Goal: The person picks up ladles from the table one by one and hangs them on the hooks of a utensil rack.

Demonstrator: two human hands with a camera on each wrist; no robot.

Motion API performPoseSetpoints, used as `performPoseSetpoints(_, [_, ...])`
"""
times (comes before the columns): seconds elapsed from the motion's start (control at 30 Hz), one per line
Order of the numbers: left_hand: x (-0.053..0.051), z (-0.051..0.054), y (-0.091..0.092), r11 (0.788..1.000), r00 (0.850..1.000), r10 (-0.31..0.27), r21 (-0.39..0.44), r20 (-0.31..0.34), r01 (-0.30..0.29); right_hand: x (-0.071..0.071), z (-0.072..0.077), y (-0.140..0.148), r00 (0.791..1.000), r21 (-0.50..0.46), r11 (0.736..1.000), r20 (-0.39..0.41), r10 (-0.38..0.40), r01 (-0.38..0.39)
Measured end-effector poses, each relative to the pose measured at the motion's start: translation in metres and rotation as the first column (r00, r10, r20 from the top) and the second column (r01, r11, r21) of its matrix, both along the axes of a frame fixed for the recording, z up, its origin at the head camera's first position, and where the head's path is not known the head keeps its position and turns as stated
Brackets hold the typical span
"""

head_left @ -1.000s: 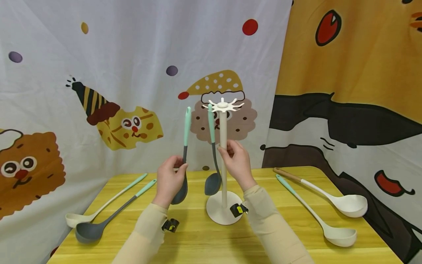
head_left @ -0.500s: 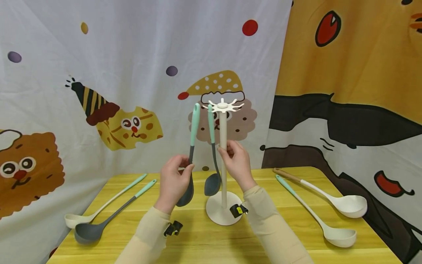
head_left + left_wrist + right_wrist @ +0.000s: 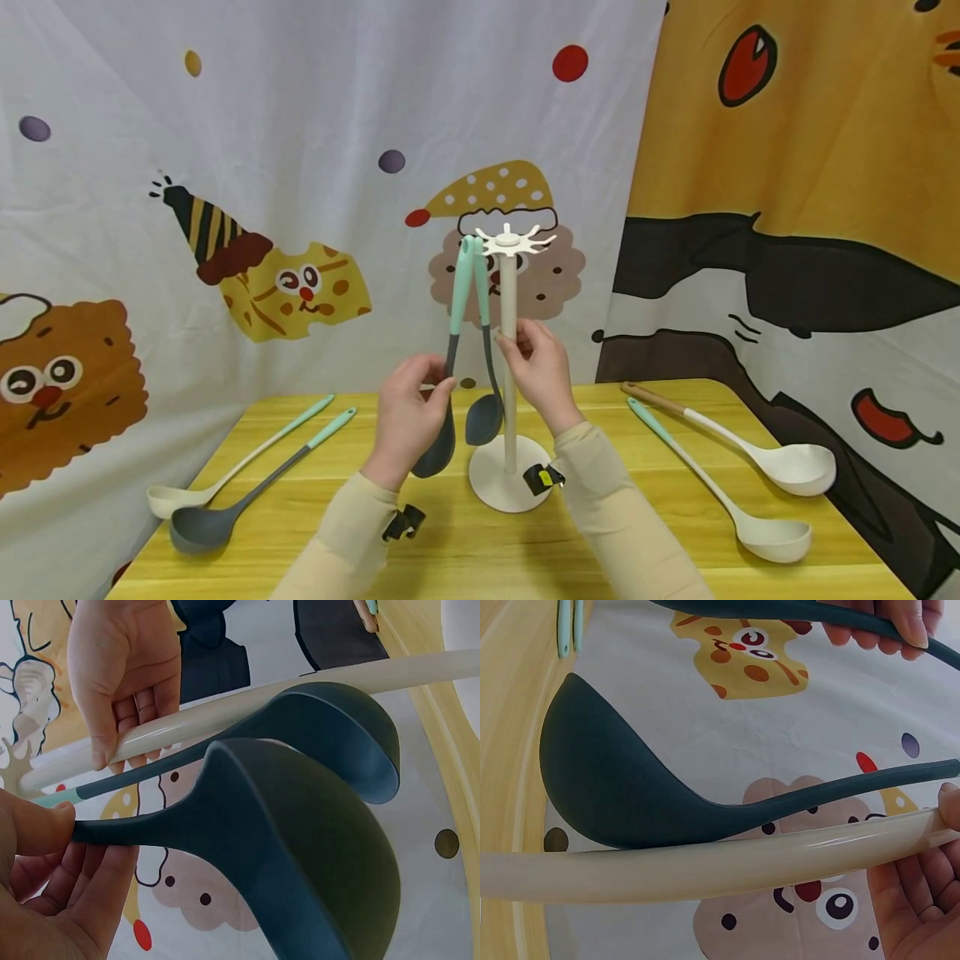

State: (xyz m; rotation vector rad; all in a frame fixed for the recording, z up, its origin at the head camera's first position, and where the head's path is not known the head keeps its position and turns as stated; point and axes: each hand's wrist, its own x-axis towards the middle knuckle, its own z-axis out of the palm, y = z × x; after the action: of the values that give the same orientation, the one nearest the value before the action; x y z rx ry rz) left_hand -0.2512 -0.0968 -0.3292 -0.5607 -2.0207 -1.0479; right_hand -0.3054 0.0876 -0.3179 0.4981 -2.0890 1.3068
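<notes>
In the head view my left hand (image 3: pixel 408 412) pinches the dark neck of a mint-handled ladle (image 3: pixel 462 287), held upright with its bowl down. Its handle tip is at the left side of the white rack's hooked top (image 3: pixel 508 242); whether it touches a hook I cannot tell. A second mint-and-dark ladle (image 3: pixel 484 417) hangs from the rack just right of it, its bowl against the pole in the right wrist view. My right hand (image 3: pixel 542 375) grips the rack's pole (image 3: pixel 795 859) between thumb and fingers.
A cream ladle (image 3: pixel 180 498) and a dark ladle (image 3: pixel 202 529) lie at the table's left. On the right lie a white ladle with a brown handle (image 3: pixel 798 467) and a cream one with a mint handle (image 3: pixel 772 537). A patterned cloth (image 3: pixel 322 125) hangs behind the table.
My left hand has moved right with its ladle, bringing the handle tip from well left of the rack to beside the hanging ladle's handle. My right hand stays on the pole.
</notes>
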Motion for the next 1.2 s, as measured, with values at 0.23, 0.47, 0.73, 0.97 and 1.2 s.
performPoseSetpoints(0.23, [-0.002, -0.003, 0.004, 1.000, 1.000, -0.014, -0.011, -0.006, 0.014, 0.001, 0.000, 0.000, 1.000, 0.007, 1.000, 0.003, -0.005, 0.005])
performPoseSetpoints(0.47, [-0.002, -0.004, 0.007, 1.000, 1.000, -0.017, -0.024, -0.008, 0.017, 0.001, 0.000, 0.000, 1.000, 0.009, 1.000, -0.004, -0.005, 0.005])
performPoseSetpoints(0.73, [-0.003, -0.007, 0.011, 0.999, 0.999, -0.028, -0.023, 0.017, 0.028, 0.001, 0.000, 0.000, 1.000, 0.006, 1.000, 0.002, -0.010, 0.010])
performPoseSetpoints(0.97, [-0.004, -0.009, 0.018, 0.999, 0.999, -0.023, -0.033, 0.035, 0.024, 0.000, -0.001, -0.001, 1.000, -0.001, 1.000, 0.007, -0.014, 0.014])
performPoseSetpoints(1.2, [-0.004, -0.011, 0.024, 0.999, 0.996, -0.048, -0.002, 0.075, 0.049, 0.002, -0.001, 0.000, 1.000, -0.003, 1.000, 0.006, -0.008, 0.008])
